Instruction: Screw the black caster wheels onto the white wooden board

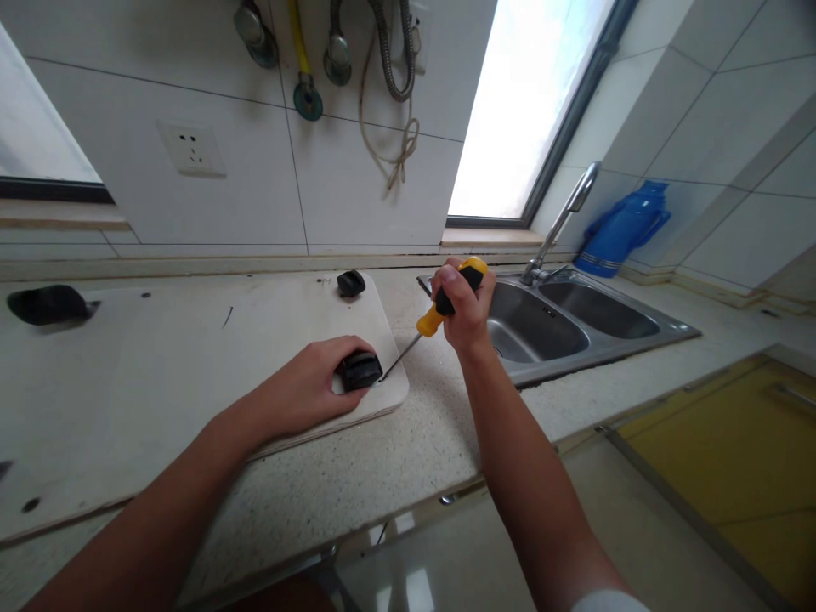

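My left hand (325,374) is closed around a black caster (361,371) near the right front corner of a white board (255,340). A yellow-and-black screwdriver (430,321) is gripped in my right hand (465,306). Its shaft slants down to the left, and the tip meets the base of the held caster, where a small dark spot shows. I cannot make out a screw head there. Behind my left hand, a second black caster (350,284) stands near the board's back right corner. Another black piece (51,304) lies at the board's far left.
The board lies on a speckled countertop (439,408). To the right is a double steel sink (541,323) with a tall faucet (567,217) and a blue thermos jug (628,229) behind it. Valves, a yellow hose (299,42) and a socket (191,150) are on the tiled wall.
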Demonstrator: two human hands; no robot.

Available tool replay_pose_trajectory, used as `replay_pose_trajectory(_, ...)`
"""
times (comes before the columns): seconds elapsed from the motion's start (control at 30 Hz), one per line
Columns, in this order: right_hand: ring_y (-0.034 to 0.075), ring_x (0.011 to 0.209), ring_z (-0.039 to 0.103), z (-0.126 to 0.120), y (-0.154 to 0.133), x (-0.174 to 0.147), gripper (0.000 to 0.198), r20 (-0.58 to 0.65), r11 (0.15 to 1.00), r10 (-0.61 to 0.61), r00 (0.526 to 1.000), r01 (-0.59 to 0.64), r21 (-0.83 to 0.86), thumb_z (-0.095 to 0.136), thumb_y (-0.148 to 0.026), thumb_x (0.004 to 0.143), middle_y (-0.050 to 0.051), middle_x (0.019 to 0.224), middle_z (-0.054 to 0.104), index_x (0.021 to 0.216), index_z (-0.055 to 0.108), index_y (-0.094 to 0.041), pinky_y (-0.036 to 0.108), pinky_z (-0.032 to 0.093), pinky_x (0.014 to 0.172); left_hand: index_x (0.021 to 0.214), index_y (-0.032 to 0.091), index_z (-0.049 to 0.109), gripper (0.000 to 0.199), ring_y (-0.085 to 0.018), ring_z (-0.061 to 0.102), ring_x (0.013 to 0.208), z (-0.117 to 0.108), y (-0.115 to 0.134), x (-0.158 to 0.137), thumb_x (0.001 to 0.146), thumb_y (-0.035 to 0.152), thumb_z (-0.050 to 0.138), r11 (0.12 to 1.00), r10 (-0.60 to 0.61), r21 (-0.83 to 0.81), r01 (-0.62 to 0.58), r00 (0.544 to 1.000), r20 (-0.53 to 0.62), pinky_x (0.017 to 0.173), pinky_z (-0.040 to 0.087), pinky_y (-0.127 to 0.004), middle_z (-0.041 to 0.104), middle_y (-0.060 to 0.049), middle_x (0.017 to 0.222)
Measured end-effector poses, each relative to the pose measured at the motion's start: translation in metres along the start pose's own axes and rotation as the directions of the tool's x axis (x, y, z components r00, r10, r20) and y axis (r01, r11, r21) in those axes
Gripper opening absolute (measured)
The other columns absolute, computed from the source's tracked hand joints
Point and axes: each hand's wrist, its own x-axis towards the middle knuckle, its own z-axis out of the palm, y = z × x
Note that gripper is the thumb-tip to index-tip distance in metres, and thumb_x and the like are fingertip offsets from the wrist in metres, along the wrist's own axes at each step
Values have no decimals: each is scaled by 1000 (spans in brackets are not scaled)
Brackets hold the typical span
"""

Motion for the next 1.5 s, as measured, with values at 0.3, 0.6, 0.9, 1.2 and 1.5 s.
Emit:
replay_pose_trajectory(0.3, 10, 52, 43, 3, -5, -3, 53, -9, 999, -42, 999, 42, -2, 72, -61, 97, -3, 57, 50, 62, 56, -24, 29, 34, 50, 114, 26, 75, 34, -25, 73, 92, 1, 2, 0, 80, 21, 76, 1000, 5, 28, -4, 1000, -4, 82, 55, -33, 80, -4, 107)
replay_pose_trajectory(0.6, 11, 53, 42, 3, -6, -5, 55, 11, 998, -32, 999, 33, -49, 72, -62, 97, -3, 57, 47, 61, 54, -25, 29, 34, 51, 115, 27, 75, 35, -25, 73, 93, 1, 1, 0, 80, 21, 76, 999, -3, 32, 3, 1000, -2, 83, 54, -34, 79, -5, 107)
replay_pose_trajectory(0.9, 11, 53, 41, 6, -9, -6, 56, 36, 987, -110, 993, 113, -112, 72, -61, 98, -5, 56, 44, 62, 51, -24, 29, 32, 50, 116, 24, 71, 33, -23, 71, 95, -1, 7, 0, 83, 21, 72, 997, -17, 78, 14, 999, 35, 86, 55, -35, 78, -4, 110)
replay_pose_trajectory(1.2, 10, 52, 41, 11, -37, -8, 48, 192, 953, -62, 979, 115, -279, 69, -53, 101, -6, 57, 46, 66, 55, -24, 28, 33, 50, 114, 24, 69, 33, -21, 71, 95, 1, 6, 1, 82, 18, 72, 996, 5, 88, -7, 1000, 25, 86, 54, -35, 77, -2, 109)
replay_pose_trajectory(1.5, 15, 65, 58, 38, -34, -25, 56, 115, 886, -308, 944, 329, -327, 85, -43, 91, -3, 90, 66, 137, 55, -33, 35, 55, 66, 106, 24, 68, 23, -22, 70, 92, 3, 6, 0, 83, 19, 72, 998, 50, 29, -50, 999, -12, 83, 54, -36, 76, -2, 104)
